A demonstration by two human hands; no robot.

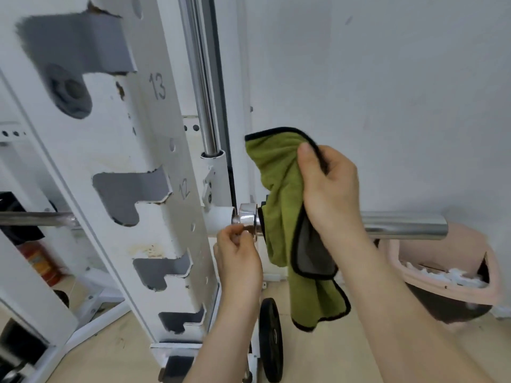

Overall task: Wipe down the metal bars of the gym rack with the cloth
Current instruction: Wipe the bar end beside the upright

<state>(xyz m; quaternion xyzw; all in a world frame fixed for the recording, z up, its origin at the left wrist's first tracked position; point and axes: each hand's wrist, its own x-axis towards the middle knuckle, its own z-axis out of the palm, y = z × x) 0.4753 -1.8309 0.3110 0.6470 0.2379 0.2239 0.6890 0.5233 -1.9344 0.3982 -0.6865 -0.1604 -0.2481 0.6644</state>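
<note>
Your right hand [329, 194], thumb and curled fingers pinching the cloth [276, 189] near its top edge, cloth hanging over the bar [406, 225] just right of the collar [247, 217], your left hand [239, 261], fingertips curled under that collar, grip unclear, white rack [132, 167] at left.

The guide rod [201, 92] stands just right of the notched upright [132, 189] and a little behind it. Further right of the upright the bar [403, 225] juts sideways, its collar [247, 217] nearest the upright. The cloth [279, 203] hangs across the bar's front just beyond the collar, held by the right hand [329, 189]. The left hand [237, 261] reaches up from below, fingers at the collar's underside. On the floor [110, 341] right of the upright's foot a weight plate [272, 338] stands on edge. Farthest right of the upright, under the bar's end, sits a bin [448, 272] by the wall [387, 78].
</note>
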